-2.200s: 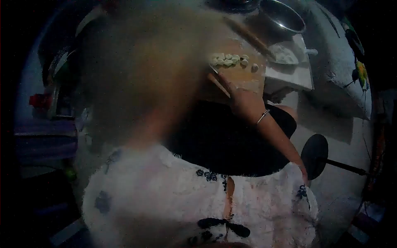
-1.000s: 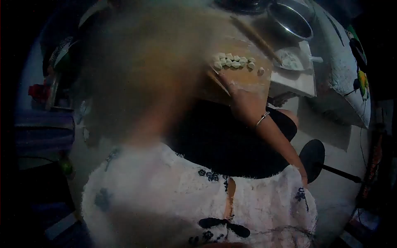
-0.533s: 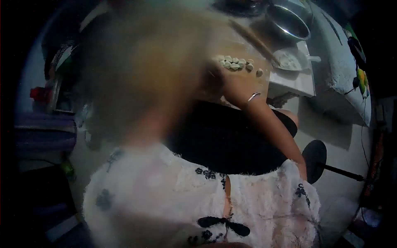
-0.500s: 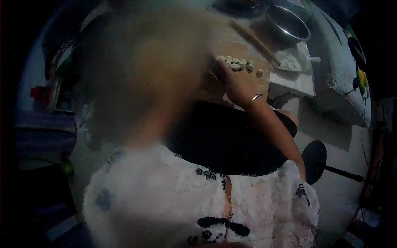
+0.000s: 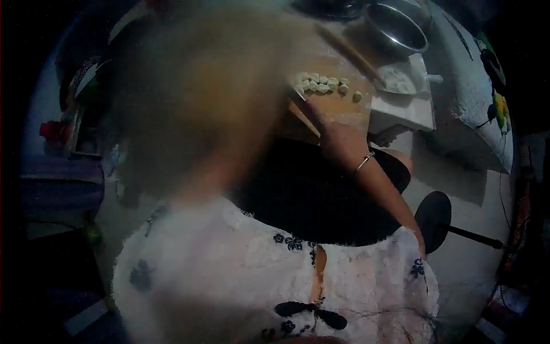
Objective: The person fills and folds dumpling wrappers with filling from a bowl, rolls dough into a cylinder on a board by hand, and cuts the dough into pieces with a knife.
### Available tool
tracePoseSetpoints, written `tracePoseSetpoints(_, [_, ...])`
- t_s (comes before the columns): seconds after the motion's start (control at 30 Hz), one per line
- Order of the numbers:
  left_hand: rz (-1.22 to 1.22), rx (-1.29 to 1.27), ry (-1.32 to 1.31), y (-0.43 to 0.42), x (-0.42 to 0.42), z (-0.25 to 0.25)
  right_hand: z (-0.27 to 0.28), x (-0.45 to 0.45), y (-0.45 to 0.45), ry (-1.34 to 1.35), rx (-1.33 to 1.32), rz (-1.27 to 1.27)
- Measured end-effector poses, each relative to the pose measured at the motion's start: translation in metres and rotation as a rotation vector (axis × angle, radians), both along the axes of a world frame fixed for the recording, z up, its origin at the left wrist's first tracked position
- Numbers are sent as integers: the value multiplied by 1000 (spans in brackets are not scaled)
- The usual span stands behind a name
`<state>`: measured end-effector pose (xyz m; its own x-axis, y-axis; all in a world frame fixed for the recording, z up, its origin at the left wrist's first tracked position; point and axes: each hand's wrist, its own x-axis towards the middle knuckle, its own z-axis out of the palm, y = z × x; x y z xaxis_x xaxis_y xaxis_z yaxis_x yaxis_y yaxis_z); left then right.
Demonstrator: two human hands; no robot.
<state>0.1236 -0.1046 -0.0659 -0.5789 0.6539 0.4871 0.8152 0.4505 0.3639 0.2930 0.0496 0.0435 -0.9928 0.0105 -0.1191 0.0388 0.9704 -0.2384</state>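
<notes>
My right hand (image 5: 339, 137), with a bracelet at the wrist, is closed around a thin blade-like tool (image 5: 299, 98) at the near part of a wooden board (image 5: 341, 106). Just beyond it, several small pale dough pieces (image 5: 323, 88) lie in rows, and a single piece (image 5: 357, 96) sits apart to their right. A heavy blur covers the left half of the view. Of my left arm (image 5: 212, 178) only a smeared forearm shows; my left hand and whatever it touches are hidden in the blur.
A rolling pin (image 5: 349, 51) lies slantwise beyond the dough pieces. Right of it is a dish of white powder (image 5: 396, 80), with a metal bowl (image 5: 395, 28) behind. A round black base with a rod (image 5: 433, 221) stands on the floor at right.
Compared with half a second ago, my right hand has turned and its wrist has shifted slightly right and nearer to me. The blade-like tool shows more clearly. The whole view has shifted slightly.
</notes>
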Motion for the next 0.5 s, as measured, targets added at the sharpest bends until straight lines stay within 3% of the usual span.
tracePoseSetpoints(0.1, [-5, -18, 24, -4, 2, -2, 12, 0, 0, -153, -61, -16])
tracePoseSetpoints(0.17, [-92, 41, 90, -7, 3, -2, 1, -1, 7, -96, -27, 36])
tracePoseSetpoints(0.3, [-44, 10, 93, -9, 0, -6, -7, -12, 7, -42, 51, 108])
tracePoseSetpoints(0.4, [-66, -40, 136, -13, -17, -35, 0, -26, -3, -37, 6, 131])
tracePoseSetpoints(0.5, [28, 33, 6, -14, -24, -45, 11, -35, -12, -61, -38, 122])
